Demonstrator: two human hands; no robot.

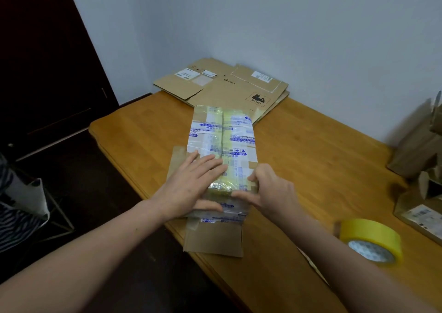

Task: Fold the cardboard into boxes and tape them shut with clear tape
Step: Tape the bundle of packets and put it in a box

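1. A tape-covered cardboard box (222, 136) lies mid-way along a wooden table (311, 159), with its near flap at the table's edge.
2. The left hand (189, 188) presses flat on top of the box, fingers spread.
3. The right hand (270, 190) pinches the box's near right edge with curled fingers.
4. A yellow tape roll (373, 238) sits to the right.
5. Flattened cardboard (222, 85) lies by the wall.

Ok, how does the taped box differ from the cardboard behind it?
The box is folded and covered in printed tape; the cardboard stack lies flat, mostly bare brown. The left hand presses the box, the right hand grips it; nothing touches the stack. Both rest on the table.
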